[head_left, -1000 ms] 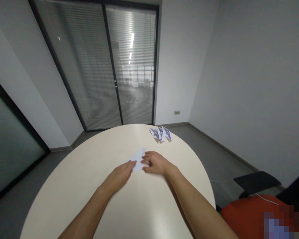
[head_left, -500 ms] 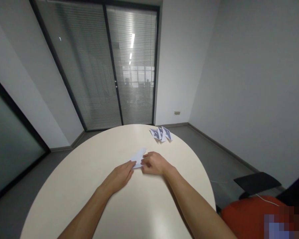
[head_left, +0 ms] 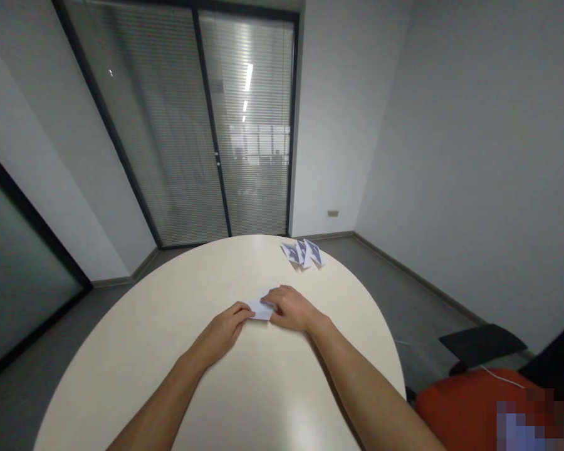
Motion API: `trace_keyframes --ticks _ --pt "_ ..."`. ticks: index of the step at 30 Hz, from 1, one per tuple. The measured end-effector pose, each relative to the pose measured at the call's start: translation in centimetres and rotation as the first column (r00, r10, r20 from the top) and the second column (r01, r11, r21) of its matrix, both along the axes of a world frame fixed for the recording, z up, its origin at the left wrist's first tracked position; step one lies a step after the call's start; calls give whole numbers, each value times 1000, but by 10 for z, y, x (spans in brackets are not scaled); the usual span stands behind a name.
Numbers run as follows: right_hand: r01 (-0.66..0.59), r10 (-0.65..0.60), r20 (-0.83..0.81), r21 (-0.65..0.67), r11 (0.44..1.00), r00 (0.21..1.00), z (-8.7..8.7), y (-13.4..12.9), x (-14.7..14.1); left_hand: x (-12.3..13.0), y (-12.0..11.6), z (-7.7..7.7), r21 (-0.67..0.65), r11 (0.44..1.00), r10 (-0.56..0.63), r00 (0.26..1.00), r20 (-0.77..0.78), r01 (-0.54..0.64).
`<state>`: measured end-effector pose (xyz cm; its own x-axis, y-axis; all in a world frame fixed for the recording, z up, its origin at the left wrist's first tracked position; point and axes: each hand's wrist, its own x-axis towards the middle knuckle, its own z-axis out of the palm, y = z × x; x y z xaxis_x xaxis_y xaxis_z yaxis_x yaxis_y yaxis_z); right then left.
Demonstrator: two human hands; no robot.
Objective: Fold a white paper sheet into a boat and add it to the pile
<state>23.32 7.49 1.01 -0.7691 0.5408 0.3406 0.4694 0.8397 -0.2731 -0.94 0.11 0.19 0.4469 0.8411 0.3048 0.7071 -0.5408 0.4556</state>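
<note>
A small folded sheet of white paper [head_left: 260,310] lies near the middle of the round table, between my two hands. My left hand [head_left: 226,331] pinches its left edge with thumb and fingers. From the other side, my right hand [head_left: 292,308] has its fingers bent over the top right part of the paper, with the thumb by its lower right edge. The fingers of the right hand cover part of that side. Beyond the hands, several folded papers with dark printed patches [head_left: 303,254] overlap by the table's far edge.
The round cream table [head_left: 169,300] fills the lower middle. An orange chair seat [head_left: 460,401] with a black armrest [head_left: 482,341] stands to the right. Past the table are a glass partition with blinds [head_left: 249,125] and a white wall [head_left: 343,113] with a socket [head_left: 333,213].
The paper's upper pointed part no longer stands out; the right fingers now lie over it. My left hand has shifted slightly left, its fingers more bent onto the edge.
</note>
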Motion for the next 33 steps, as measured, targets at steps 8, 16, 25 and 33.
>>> trace_keyframes --ticks 8,16,25,33 --pt "107 -107 -15 -25 994 994 -5 6 6 -1 1 5 13 996 92 994 56 -93" --pt "108 -107 -37 39 993 994 -5 10 6 -7 4 -3 94 969 227 973 29 -229" --pt "133 -131 -81 15 991 988 -2 10 10 -14 8 -7 44 923 382 924 35 -383" --pt "248 -260 -141 -100 964 955 -9 14 12 -19 15 -13 -35 890 455 883 112 -454"
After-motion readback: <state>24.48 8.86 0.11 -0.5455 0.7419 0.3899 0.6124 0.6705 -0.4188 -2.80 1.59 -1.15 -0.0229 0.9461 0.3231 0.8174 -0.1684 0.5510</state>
